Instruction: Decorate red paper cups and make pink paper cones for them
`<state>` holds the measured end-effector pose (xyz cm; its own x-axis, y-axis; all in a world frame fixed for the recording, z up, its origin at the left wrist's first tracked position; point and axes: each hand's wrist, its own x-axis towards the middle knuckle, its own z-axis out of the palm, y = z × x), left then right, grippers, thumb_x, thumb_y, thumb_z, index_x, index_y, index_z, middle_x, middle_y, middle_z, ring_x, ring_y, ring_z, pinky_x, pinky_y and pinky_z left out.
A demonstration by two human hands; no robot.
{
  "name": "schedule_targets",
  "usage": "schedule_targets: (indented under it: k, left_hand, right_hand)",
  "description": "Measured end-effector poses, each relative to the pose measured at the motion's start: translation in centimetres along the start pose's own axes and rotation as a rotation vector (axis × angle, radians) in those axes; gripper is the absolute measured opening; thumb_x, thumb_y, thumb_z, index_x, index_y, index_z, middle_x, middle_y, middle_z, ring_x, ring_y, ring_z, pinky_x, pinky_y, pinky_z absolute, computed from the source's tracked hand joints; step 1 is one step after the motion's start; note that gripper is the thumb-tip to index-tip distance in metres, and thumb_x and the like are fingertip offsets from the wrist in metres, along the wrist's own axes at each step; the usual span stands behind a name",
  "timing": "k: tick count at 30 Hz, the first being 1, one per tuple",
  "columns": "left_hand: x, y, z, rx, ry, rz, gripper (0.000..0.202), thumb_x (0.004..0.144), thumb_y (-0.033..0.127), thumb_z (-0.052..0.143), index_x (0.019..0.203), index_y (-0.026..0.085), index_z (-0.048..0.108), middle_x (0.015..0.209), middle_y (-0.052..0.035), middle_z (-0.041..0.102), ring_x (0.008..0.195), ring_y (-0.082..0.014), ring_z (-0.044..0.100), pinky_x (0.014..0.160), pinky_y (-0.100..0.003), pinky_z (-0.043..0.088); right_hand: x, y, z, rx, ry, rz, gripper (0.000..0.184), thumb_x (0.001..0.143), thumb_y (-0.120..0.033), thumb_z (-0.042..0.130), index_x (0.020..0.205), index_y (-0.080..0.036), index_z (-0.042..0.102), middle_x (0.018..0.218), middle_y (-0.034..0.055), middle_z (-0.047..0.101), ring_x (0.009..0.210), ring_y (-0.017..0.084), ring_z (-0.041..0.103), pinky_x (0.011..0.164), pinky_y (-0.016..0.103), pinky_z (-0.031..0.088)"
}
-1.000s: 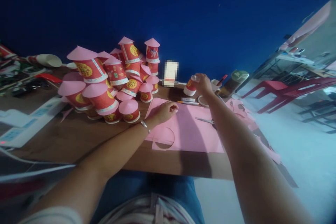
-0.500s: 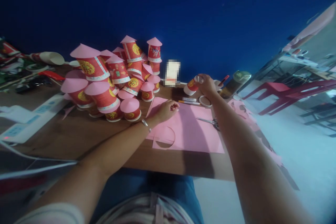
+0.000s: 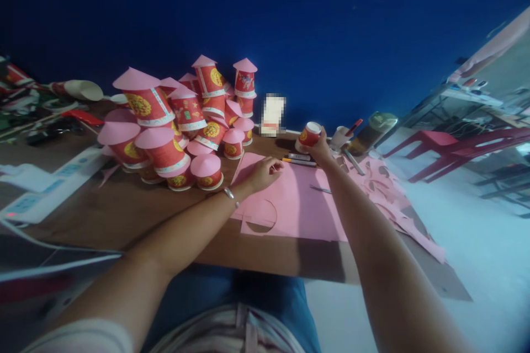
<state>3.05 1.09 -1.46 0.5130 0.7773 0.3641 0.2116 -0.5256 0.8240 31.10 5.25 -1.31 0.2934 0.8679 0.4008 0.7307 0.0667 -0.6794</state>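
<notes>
My right hand [image 3: 321, 149] is closed around the side of a red paper cup [image 3: 308, 135] with a gold print, near the back of the table. The cup stands with its white-rimmed end up. Over the pink paper [image 3: 302, 204] lies my left hand [image 3: 267, 172], its fingers curled in; whatever they hold, if anything, is hidden. Just beyond it are markers [image 3: 298, 158] and a yellow pencil [image 3: 292, 161]. A round pink piece [image 3: 261, 213] lies near my left wrist. Scissor blades [image 3: 320, 189] show beside my right forearm, which hides the handles.
Several red cups with pink paper cones [image 3: 163, 149] are stacked at left, near a power strip [image 3: 49, 187]. On the right are pink paper scraps [image 3: 385, 187], a white cup [image 3: 340, 137] and a jar [image 3: 375, 129]. A blurred-out upright item [image 3: 272, 115] stands by the wall.
My right hand has moved down from the cup's top to its side. The cup has gone from tilted to more upright. My left hand has stayed in place.
</notes>
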Motion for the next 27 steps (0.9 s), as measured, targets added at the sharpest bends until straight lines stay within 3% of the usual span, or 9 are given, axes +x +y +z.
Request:
schedule_targets:
  k: [3,8,13,16,19,21,23,27]
  left_hand:
    - [0.0,0.0,0.0,-0.007,-0.009,0.001,0.015,0.084,0.014,0.064,0.097,0.018,0.069,0.097,-0.0037,0.072,0.084,-0.0138,0.065,0.075,-0.027,0.052]
    - [0.0,0.1,-0.1,0.014,0.009,0.006,0.013,0.085,0.017,0.067,0.098,0.019,0.069,0.098,-0.0036,0.072,0.083,-0.0138,0.064,0.075,-0.028,0.052]
    - [0.0,0.6,-0.2,-0.030,0.090,0.018,0.022,0.084,0.017,0.069,0.106,0.016,0.064,0.104,-0.0065,0.069,0.081,-0.0124,0.063,0.073,-0.026,0.053]
    - [0.1,0.8,-0.4,-0.137,0.160,0.028,0.046,0.084,0.028,0.075,0.124,0.017,0.056,0.126,-0.0123,0.064,0.088,-0.0135,0.066,0.076,-0.027,0.055]
    - [0.0,1.3,-0.6,-0.241,0.168,0.025,0.070,0.081,0.040,0.079,0.139,0.020,0.047,0.145,-0.0170,0.056,0.112,-0.0213,0.066,0.090,-0.034,0.056]
    - [-0.1,1.9,-0.7,-0.319,0.101,0.009,0.077,0.081,0.043,0.079,0.145,0.020,0.043,0.146,-0.0181,0.056,0.122,-0.0256,0.063,0.096,-0.038,0.056]
    - [-0.2,2.5,-0.6,-0.380,0.002,-0.030,0.076,0.081,0.043,0.079,0.144,0.018,0.045,0.141,-0.0185,0.061,0.119,-0.0272,0.065,0.095,-0.039,0.057]
    - [-0.3,3.2,-0.5,-0.310,0.014,-0.076,0.067,0.076,0.037,0.083,0.132,0.016,0.054,0.132,-0.0167,0.067,0.119,-0.0284,0.066,0.098,-0.041,0.056]
  right_hand:
    - [-0.7,-0.7,0.3,0.037,0.032,0.147,0.107,0.063,-0.038,0.080,0.154,-0.016,0.028,0.126,0.0184,0.068,0.112,0.035,0.068,0.095,0.050,0.054]
    - [-0.6,-1.9,-0.1,0.193,0.069,0.111,0.092,0.065,-0.040,0.076,0.146,-0.017,0.039,0.121,0.0143,0.069,0.107,0.029,0.068,0.093,0.046,0.055]
    - [-1.4,-3.8,-1.5,0.573,0.082,0.152,0.066,0.066,-0.044,0.073,0.125,-0.021,0.053,0.115,0.0097,0.069,0.097,0.026,0.069,0.081,0.042,0.059]
    - [-3.6,-6.3,-2.3,0.831,-0.026,0.144,0.054,0.070,-0.043,0.074,0.120,-0.027,0.057,0.117,0.0051,0.070,0.099,0.025,0.070,0.082,0.041,0.060]
    - [-6.8,-8.9,-2.2,0.970,-0.161,0.137,0.046,0.072,-0.037,0.079,0.115,-0.030,0.062,0.113,0.0015,0.073,0.102,0.024,0.070,0.085,0.038,0.059]
    - [-8.8,-10.2,-1.8,1.001,-0.266,0.137,0.046,0.071,-0.035,0.082,0.113,-0.029,0.064,0.113,0.0025,0.074,0.102,0.025,0.070,0.086,0.039,0.059]
    - [-10.2,-11.0,-1.1,1.009,-0.342,0.140,0.049,0.070,-0.036,0.084,0.115,-0.028,0.065,0.116,0.0037,0.074,0.107,0.027,0.070,0.091,0.042,0.058]
    - [-11.5,-10.9,0.0,1.014,-0.362,0.155,0.053,0.073,-0.043,0.085,0.119,-0.028,0.064,0.121,0.0049,0.074,0.119,0.029,0.066,0.102,0.045,0.055]
